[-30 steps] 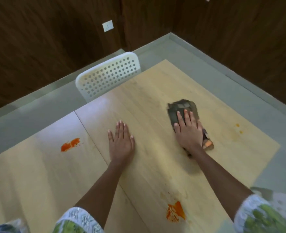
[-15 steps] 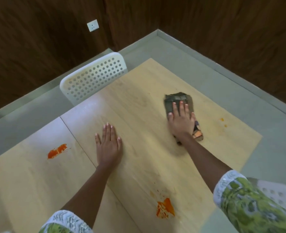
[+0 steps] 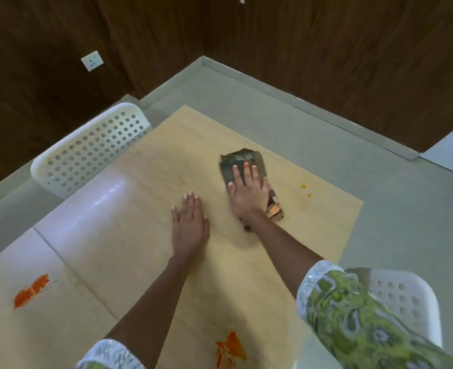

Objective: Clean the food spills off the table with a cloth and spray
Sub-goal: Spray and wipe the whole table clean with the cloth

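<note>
My right hand (image 3: 248, 194) lies flat with straight fingers on a dark grey cloth (image 3: 240, 162) that has orange stains at its near end, pressing it onto the pale wooden table (image 3: 145, 235). My left hand (image 3: 189, 222) rests flat on the table just left of it, fingers together. An orange spill (image 3: 31, 290) marks the table at the left, another orange spill (image 3: 229, 350) lies near the front edge, and small orange drops (image 3: 305, 190) dot the wood right of the cloth. No spray bottle is in view.
A white perforated chair (image 3: 87, 153) stands at the table's far left edge, and a second white chair (image 3: 403, 296) is at the right behind my sleeve. Grey floor and dark wood walls surround the table. A seam (image 3: 60, 259) splits the tabletop.
My right hand has slid the cloth slightly away from me and leftward along the table. My left hand stays flat. The view has shifted so the table sits lower and further right.
</note>
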